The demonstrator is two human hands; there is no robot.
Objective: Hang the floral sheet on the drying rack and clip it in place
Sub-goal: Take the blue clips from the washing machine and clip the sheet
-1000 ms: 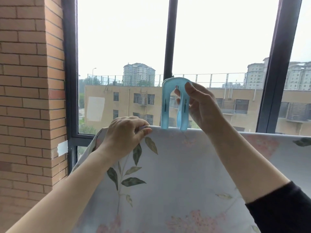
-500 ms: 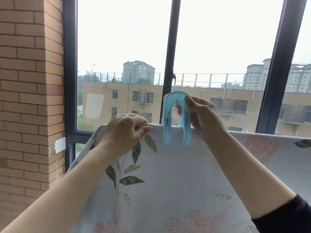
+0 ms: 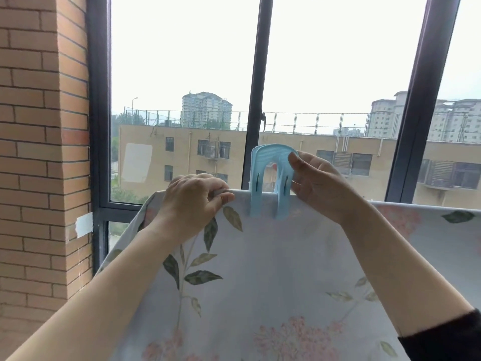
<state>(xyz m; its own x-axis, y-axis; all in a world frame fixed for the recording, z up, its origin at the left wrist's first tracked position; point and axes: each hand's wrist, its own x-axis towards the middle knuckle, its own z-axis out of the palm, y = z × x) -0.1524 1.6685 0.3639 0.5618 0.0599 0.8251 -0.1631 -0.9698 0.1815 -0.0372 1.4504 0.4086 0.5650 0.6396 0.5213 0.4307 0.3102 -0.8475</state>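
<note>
The left hand (image 3: 192, 201) curls over the draped top edge of the floral sheet (image 3: 273, 269), thumb and fingers pinching the fold where it passes over the drying rack, whose bar the cloth hides. The sheet hangs soft, thin and matte, printed with green leaves and pink blossoms. It probably slides easily, so the fold is the place to hold it. Just right of that hand, a pale blue plastic clip (image 3: 270, 183), arched, ribbed and stiff, straddles the fold. The right hand (image 3: 320, 186) holds the clip's top between thumb and fingers.
</note>
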